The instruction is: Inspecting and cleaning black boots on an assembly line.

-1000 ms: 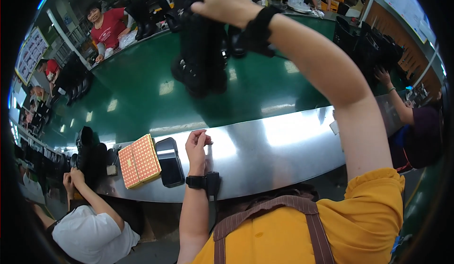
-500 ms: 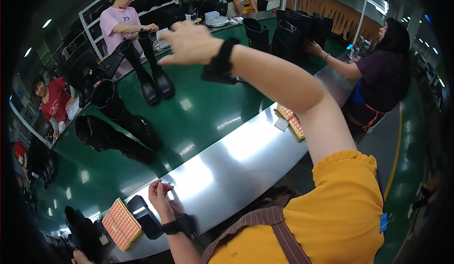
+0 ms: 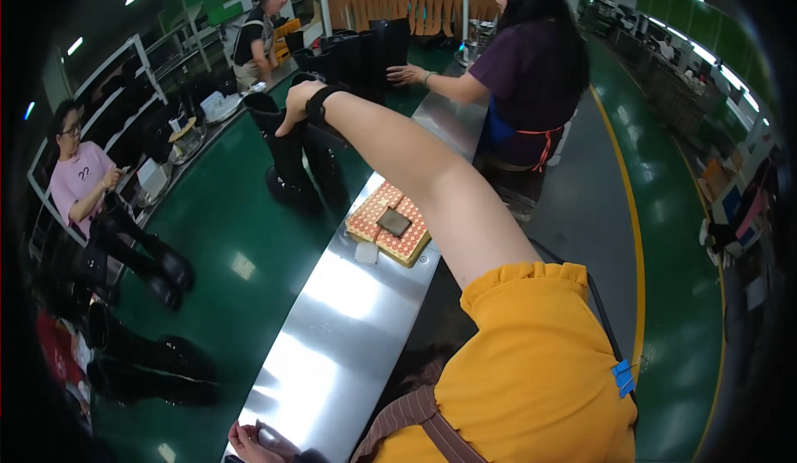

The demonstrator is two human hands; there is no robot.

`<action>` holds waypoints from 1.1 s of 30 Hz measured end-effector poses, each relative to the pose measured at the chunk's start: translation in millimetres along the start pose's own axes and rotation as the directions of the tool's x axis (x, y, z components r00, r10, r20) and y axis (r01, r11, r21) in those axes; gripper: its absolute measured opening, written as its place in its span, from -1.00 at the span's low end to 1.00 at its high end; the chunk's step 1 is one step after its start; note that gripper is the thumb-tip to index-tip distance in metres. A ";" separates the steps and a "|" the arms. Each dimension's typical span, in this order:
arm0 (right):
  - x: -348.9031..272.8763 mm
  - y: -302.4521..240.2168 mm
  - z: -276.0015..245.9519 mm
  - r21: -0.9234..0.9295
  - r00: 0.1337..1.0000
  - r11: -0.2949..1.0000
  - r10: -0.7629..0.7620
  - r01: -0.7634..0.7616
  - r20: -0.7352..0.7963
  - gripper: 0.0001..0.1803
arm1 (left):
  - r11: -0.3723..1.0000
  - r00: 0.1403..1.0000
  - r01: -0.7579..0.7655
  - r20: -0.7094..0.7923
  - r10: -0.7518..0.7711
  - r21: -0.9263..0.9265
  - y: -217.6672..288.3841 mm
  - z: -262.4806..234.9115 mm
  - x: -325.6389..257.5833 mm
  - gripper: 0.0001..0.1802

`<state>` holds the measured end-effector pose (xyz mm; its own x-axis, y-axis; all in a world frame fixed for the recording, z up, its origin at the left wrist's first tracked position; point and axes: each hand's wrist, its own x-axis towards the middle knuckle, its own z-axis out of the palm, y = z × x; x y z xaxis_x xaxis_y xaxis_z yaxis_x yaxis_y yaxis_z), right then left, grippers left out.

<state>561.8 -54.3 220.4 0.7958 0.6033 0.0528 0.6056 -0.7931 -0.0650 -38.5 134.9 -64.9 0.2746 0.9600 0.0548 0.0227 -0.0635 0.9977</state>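
Note:
My right hand [image 3: 300, 106] reaches far out over the green table and is closed at the top of a black boot [image 3: 287, 164]. Its thumb points down along the shaft, while the other fingers are mostly hidden. A second black boot [image 3: 326, 164] stands against the first, partly behind my wrist. Low in the picture, my left hand [image 3: 253, 444] rests by the metal edge strip [image 3: 303, 363] with its fingers drawn together. Whatever may be between those fingertips is too small to tell.
Beneath my forearm lie red-and-cream patterned blocks [image 3: 369, 212] with a grey pad [image 3: 393, 222] on top. Boots lie at lower left [image 3: 149, 355]; others stand near the pink-shirted person [image 3: 79, 168]. A purple-shirted person [image 3: 531, 81] touches more boots [image 3: 357, 56] ahead.
The view has swung right. My right hand has gone from open above the table to closed at a boot top. My left hand now shows only at the lower edge.

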 end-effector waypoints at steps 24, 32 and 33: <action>-293.0 -83.6 -7.8 0.093 0.254 0.303 -0.551 0.948 -0.795 0.04 | 0.883 0.830 -0.427 0.473 0.296 0.195 116.8 170.2 -72.1 -0.13; -335.7 -118.4 202.4 0.814 0.921 0.434 -0.239 0.386 -0.309 -0.11 | 0.967 0.977 -0.108 0.158 0.146 -0.229 104.2 129.1 -79.3 -0.78; -332.1 -118.7 216.5 0.851 0.954 0.447 -0.234 0.277 -0.188 -0.25 | 0.956 0.985 -0.087 0.120 0.124 -0.280 104.3 126.0 -81.2 -0.79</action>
<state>226.2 -142.4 -5.2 0.6173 0.7451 0.2526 0.4932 -0.1164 -0.8621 62.7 16.0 29.8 0.3884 0.9050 0.1733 -0.2714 -0.0674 0.9601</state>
